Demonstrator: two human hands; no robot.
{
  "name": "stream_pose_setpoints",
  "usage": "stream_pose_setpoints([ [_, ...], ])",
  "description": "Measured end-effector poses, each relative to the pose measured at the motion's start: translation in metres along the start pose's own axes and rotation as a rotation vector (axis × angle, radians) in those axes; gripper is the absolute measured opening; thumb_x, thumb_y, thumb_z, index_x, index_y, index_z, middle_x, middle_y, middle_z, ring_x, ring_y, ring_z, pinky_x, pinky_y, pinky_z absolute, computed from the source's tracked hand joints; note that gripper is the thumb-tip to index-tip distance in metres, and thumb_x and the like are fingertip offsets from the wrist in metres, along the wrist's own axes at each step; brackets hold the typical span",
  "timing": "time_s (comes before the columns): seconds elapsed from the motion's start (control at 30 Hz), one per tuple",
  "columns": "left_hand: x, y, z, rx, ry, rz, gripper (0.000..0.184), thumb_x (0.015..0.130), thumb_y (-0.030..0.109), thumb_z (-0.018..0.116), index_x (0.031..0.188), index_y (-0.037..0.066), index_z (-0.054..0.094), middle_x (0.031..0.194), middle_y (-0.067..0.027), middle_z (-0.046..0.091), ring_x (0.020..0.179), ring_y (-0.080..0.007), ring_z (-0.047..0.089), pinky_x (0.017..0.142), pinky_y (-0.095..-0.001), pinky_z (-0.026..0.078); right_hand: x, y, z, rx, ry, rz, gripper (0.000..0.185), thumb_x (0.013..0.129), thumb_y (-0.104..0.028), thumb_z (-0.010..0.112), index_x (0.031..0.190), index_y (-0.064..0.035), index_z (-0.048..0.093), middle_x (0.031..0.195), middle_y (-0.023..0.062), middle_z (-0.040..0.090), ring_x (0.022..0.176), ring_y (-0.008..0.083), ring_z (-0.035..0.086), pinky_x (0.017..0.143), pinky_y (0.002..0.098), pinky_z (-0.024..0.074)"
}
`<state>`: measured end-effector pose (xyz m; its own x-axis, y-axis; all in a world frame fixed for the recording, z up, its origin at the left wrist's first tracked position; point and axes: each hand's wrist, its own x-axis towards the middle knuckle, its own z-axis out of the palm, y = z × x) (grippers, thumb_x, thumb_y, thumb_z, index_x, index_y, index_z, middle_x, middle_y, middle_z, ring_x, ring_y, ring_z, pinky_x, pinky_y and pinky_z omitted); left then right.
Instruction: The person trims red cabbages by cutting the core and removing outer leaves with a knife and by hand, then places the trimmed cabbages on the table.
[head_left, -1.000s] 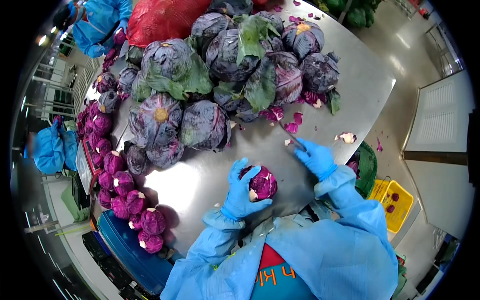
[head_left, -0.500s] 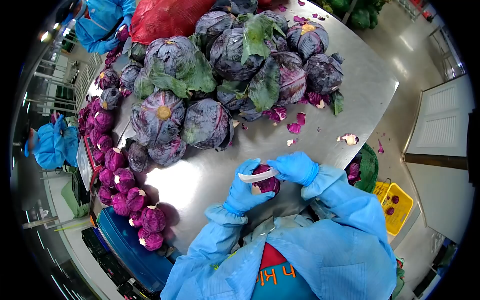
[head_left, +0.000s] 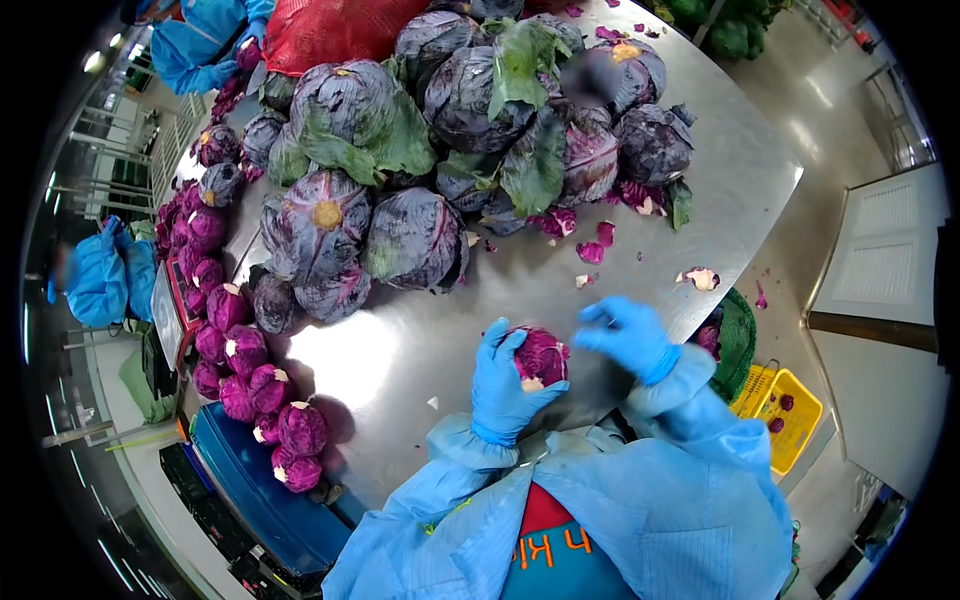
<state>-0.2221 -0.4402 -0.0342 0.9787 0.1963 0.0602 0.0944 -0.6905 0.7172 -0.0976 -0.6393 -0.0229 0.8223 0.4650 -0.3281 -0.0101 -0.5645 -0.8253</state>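
My left hand (head_left: pixel 503 390), in a blue glove, is closed around a small peeled red cabbage (head_left: pixel 543 357) above the metal table. Its pale stem end faces down toward my body. To the right of the cabbage, apart from it, is my gloved right hand (head_left: pixel 628 338). Its fingers point left, bent and smeared by motion, and I cannot make out anything in them. No knife shows in the current view. A small white scrap (head_left: pixel 432 403) lies on the table left of my left hand.
Large unpeeled red cabbages (head_left: pixel 418 240) with green leaves fill the far table beside a red mesh bag (head_left: pixel 340 35). Peeled cabbages (head_left: pixel 238 398) line the left edge, above a blue bin (head_left: pixel 260 490). A green basket (head_left: pixel 738 335) and yellow crate (head_left: pixel 795 420) stand right. Two co-workers in blue are at left.
My right hand has drawn away to the right from the cabbage, and the white-bladed knife it held is out of sight. My left hand has turned the cabbage. A white scrap now lies on the table.
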Motion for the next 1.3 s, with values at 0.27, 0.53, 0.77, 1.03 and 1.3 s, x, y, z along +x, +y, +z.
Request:
stream_pose_setpoints([
  [0.27, 0.018, 0.033, 0.013, 0.081, 0.023, 0.121, 0.106, 0.054, 0.028, 0.089, 0.14, -0.004, 0.035, 0.135, -0.0286, 0.046, 0.115, -0.0438, 0.052, 0.097, -0.0444, 0.045, 0.0, -0.016, 0.017, 0.033, -0.262, 0.004, 0.054, 0.075, -0.046, 0.077, 0.117, -0.0136, 0.064, 0.098, 0.0141, 0.068, 0.088, 0.0305, 0.067, 0.078, 0.0388, 0.0528],
  [0.53, 0.01, 0.038, 0.016, 0.141, -0.006, 0.113, 0.095, 0.05, 0.029, 0.089, 0.132, 0.007, 0.047, 0.129, -0.0183, 0.05, 0.119, -0.0373, 0.048, 0.099, -0.0483, 0.039, 0.03, 0.021, 0.024, -0.227, 0.129, -0.271, 0.023, 0.084, -0.034, 0.065, 0.089, -0.0113, 0.063, 0.081, 0.0137, 0.064, 0.073, 0.0354, 0.064, 0.065, 0.0445, 0.0511],
  [0.77, -0.006, -0.005, -0.021, -0.035, -0.178, 0.108, 0.088, 0.053, 0.028, 0.089, 0.13, 0.009, 0.05, 0.136, -0.0209, 0.043, 0.125, -0.0413, 0.044, 0.105, -0.0463, 0.04, 0.019, 0.102, -0.005, -0.308, 0.363, 0.03, 0.024, 0.084, -0.035, 0.066, 0.09, -0.0115, 0.066, 0.087, 0.0134, 0.067, 0.077, 0.0342, 0.067, 0.067, 0.045, 0.0519],
  [1.03, 0.004, -0.041, -0.027, -0.265, -0.202, 0.013, 0.089, 0.056, 0.031, 0.091, 0.129, 0.007, 0.046, 0.136, -0.0204, 0.039, 0.127, -0.0364, 0.042, 0.106, -0.0416, 0.04, -0.024, 0.047, 0.014, -0.024, 0.209, -0.072, 0.058, 0.084, -0.033, 0.074, 0.133, -0.0094, 0.055, 0.094, 0.009, 0.068, 0.079, 0.02, 0.066, 0.073, 0.034, 0.0536],
  [1.3, 0.007, -0.029, -0.027, -0.195, -0.192, -0.217, 0.088, 0.057, 0.032, 0.089, 0.126, 0.003, 0.042, 0.127, -0.018, 0.041, 0.121, -0.0324, 0.046, 0.101, -0.0391, 0.043, 0.0, 0.008, 0.082, 0.339, -0.175, 0.043, 0.069, 0.077, -0.044, 0.078, 0.132, -0.0075, 0.057, 0.099, 0.0081, 0.068, 0.087, 0.0174, 0.064, 0.081, 0.0318, 0.0509],
])
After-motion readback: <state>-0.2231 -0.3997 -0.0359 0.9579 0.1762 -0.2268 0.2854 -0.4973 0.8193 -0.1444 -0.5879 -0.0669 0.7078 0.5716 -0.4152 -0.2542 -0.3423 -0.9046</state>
